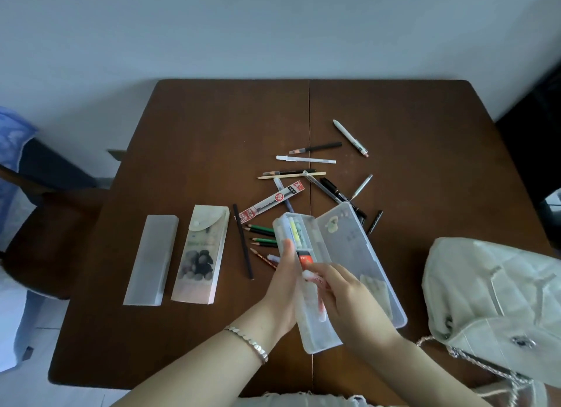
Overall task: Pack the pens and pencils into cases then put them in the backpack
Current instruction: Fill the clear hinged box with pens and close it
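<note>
A clear plastic hinged case [346,255] lies open in the middle of the brown table [212,127], lid flat to the right. My left hand [283,280] grips the case's left side. My right hand [340,291] holds a pen with a white cap [314,280] over the tray, beside a yellow highlighter [294,229] and an orange-and-black eraser [305,259]. Several loose pens and pencils [306,159] are scattered beyond the case, green and red pencils [262,239] to its left. The pale backpack [498,300] sits at the right edge.
Two shut cases lie at the left: a frosted one [151,259] and a cream pouch with a snap flap [202,253]. A refill pack with red print [271,202] lies among the pens. A dark chair [51,218] stands left of the table.
</note>
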